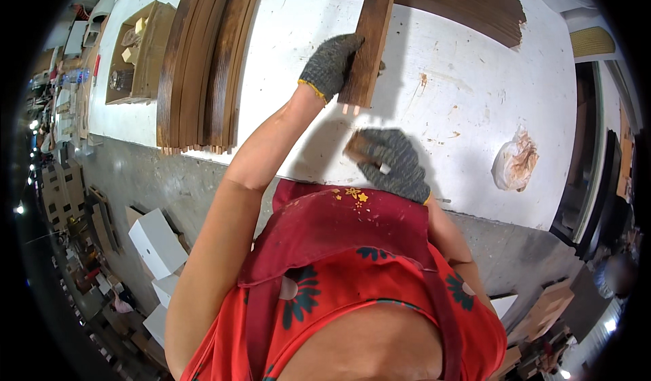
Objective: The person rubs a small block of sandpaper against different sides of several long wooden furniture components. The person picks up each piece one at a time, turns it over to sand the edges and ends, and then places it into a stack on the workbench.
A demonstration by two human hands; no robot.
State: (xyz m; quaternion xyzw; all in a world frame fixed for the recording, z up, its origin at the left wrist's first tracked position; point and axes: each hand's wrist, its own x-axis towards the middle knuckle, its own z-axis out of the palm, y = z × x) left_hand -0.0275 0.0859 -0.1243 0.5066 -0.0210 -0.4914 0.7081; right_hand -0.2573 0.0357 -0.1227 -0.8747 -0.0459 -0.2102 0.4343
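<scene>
Red shirt cloth (413, 279) with dark flower shapes is nearest to the camera, at the lower middle of the frame, and over it lies a dark red apron (339, 228) with small yellow flowers. Both hands wear grey knitted gloves with yellow edges. At the upper middle, the left hand (332, 62) has its grip closed on the left edge of a board (371, 49). This board is long, flat, dark brown wood with visible grain, and two pale pegs (350, 110) stick out from its lower end. The right hand (393, 161), at the centre, has fingers bent around a small brown piece (356, 145), which is blurred, so its material I cannot tell.

Long brown boards (190, 62) stand close together at the upper left; a similar stack (461, 5) lies at the upper right. Beside the left boards is an open cardboard box (150, 59) with pale blocks (129, 55). The white desk (285, 55) carries brown stains (424, 81) and, at the right, a crumpled plastic bag (517, 163). Below is a grey floor (203, 184), with white boxes (157, 242) at the lower left.
</scene>
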